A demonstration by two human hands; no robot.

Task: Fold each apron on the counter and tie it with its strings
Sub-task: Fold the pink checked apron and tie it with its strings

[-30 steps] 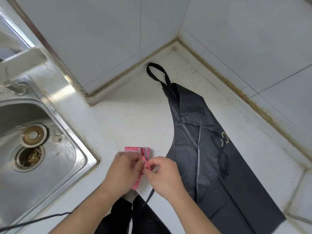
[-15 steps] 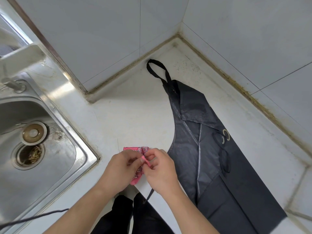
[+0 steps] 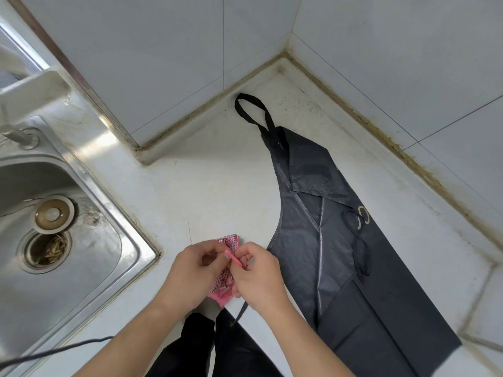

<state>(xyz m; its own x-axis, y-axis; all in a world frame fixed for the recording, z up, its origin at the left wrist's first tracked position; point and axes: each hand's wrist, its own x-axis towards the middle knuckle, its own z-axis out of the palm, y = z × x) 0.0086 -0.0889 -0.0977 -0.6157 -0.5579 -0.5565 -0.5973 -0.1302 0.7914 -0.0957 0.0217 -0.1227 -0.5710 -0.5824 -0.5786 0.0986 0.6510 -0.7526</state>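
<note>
A small folded red-and-white checked apron sits at the counter's near edge, mostly hidden beneath my hands. My left hand and my right hand each pinch its pink string, which stretches between the fingertips above the bundle. To the right, a black apron lies spread flat on the white counter, its neck loop pointing at the tiled corner and one thin tie trailing past my right wrist.
A steel sink with an open drain and a plug lying beside it fills the left side. Tiled walls close the counter at the back and right. A thin dark cable crosses the lower left.
Both hands have drawn closer together over the checked bundle and worked the pink string; the bundle looks more bunched. The black apron has not moved on the counter.
</note>
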